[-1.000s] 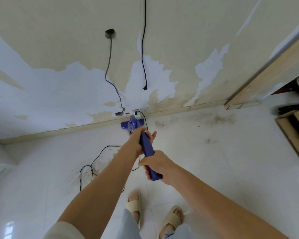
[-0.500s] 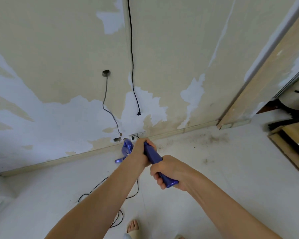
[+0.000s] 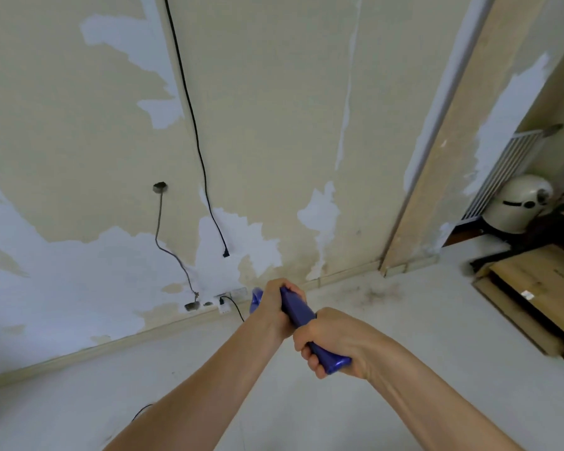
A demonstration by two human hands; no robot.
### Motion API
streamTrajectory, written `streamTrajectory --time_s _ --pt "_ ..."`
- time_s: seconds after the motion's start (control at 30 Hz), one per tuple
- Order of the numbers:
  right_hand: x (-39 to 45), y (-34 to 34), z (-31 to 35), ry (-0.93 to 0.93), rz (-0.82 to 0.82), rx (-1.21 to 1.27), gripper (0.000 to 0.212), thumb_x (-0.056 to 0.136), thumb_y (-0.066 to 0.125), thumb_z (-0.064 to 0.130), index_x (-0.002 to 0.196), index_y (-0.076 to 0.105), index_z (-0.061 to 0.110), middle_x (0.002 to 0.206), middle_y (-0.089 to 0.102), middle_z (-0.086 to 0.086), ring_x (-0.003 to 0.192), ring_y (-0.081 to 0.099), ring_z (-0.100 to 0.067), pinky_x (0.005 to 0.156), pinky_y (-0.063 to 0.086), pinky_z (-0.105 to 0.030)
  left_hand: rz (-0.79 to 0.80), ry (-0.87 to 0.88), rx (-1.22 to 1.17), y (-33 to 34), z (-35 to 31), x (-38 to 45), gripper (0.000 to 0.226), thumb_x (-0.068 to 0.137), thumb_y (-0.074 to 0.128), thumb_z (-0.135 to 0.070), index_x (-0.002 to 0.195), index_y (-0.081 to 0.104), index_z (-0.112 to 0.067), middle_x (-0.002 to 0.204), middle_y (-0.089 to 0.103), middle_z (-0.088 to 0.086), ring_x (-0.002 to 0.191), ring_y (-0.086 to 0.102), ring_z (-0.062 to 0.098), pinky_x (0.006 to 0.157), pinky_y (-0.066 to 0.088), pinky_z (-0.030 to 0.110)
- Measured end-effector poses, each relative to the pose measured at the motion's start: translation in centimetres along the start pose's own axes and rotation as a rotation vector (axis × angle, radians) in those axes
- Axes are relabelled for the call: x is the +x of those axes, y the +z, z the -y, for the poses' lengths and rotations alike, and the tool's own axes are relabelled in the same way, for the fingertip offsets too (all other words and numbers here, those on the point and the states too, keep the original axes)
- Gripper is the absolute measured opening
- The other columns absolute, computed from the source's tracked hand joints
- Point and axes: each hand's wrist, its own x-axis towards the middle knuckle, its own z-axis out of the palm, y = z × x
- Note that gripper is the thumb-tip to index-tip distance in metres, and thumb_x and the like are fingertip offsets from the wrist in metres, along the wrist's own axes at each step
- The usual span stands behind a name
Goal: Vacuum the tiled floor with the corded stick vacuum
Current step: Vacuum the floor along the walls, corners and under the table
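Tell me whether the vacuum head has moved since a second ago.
Cannot tell: the left hand now hides most of the vacuum by the socket, and the camera tilted up.

- Vacuum handle (image 3: 298, 309): blue plastic, smooth, glossy.
- Wall (image 3: 274, 125) behind the handle: matt beige paint, peeled to white patches.
- Floor (image 3: 420, 336) below the wall: pale tile, smooth, slight sheen.
- Boxes (image 3: 541, 288) right of the wall: brown cardboard, matt.

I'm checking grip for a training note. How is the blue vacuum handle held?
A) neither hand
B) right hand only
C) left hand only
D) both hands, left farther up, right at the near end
D: the left hand grips the blue vacuum handle farther up and the right hand wraps its near end.
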Motion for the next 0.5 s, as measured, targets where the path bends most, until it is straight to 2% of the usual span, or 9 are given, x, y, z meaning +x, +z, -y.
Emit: streamTrajectory --time_s 0.13,0.37,0.5 --pt "0.9 -1.7 -2.1 0.010 -0.033 0.017 0.009 0.082 0.053 -0.006 0.082 0.050 0.003 0.059 0.048 -0.008 0.039 0.046 -0.011 0.038 0.041 -0.019 -0.037 -0.024 0.005 0.7 2.7 2.1 0.025 0.074 0.041 -0.002 0.059 0.024 -0.015 0.039 0.034 0.002 0.030 0.030 0.016 0.035 0.030 0.015" --pt "5.1 -3.5 -5.2 0.087 -0.083 0.069 0.007 0.082 0.053 -0.005 0.084 0.051 0.002 0.061 0.049 -0.008 0.041 0.046 -0.012 0.039 0.042 -0.020 -0.063 -0.147 -0.201 0.9 5.6 5.7 0.042 0.087 0.044 -0.005 0.047 0.036 -0.014 0.037 0.039 -0.001 0.027 0.038 0.011 0.036 0.034 0.011" --pt "7.9 -3.8 -6.1 0.123 -0.077 0.063 0.007 0.083 0.053 -0.004 0.085 0.052 0.002 0.061 0.050 -0.008 0.042 0.047 -0.011 0.041 0.044 -0.021 -0.086 -0.208 -0.173 0.1 5.7 7.8 0.037 0.083 0.044 -0.002 0.048 0.038 -0.013 0.038 0.041 -0.001 0.029 0.040 0.011 0.037 0.036 0.012"
